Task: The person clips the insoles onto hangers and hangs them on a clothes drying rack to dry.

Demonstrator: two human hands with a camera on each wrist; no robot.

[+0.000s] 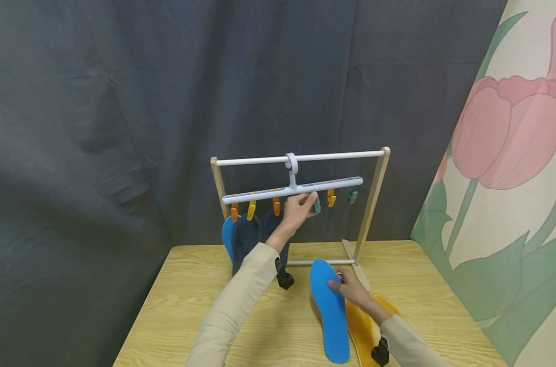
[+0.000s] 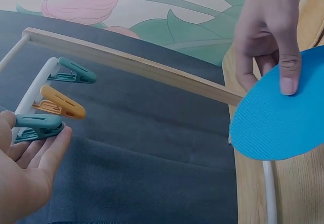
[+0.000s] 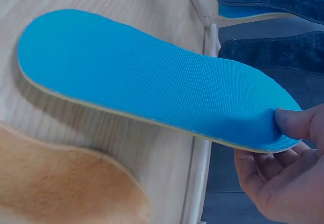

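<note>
My left hand (image 1: 297, 211) is up at the white clip hanger (image 1: 259, 194), its thumb and fingers on a teal clothespin (image 2: 40, 121) from either side. In my right hand (image 1: 351, 288), thumb on top and fingers beneath, is a blue insole (image 1: 329, 311), pinched near one end over the table. Left of my left hand, dark fuzzy insoles (image 1: 245, 237) and another blue insole (image 1: 227, 235) hang from orange and yellow clothespins (image 1: 252, 210). To its right, a yellow clothespin (image 1: 331, 198) and a second teal clothespin (image 1: 352, 194) hold nothing.
The hanger hooks over the white top bar (image 1: 337, 156) of a wooden-sided rack (image 1: 371, 204). Orange-tan fuzzy insoles (image 1: 361, 326) lie on the wooden table (image 1: 190, 306) under my right forearm. A dark curtain (image 1: 122, 127) stands behind, and a tulip-painted wall (image 1: 511, 204) on the right.
</note>
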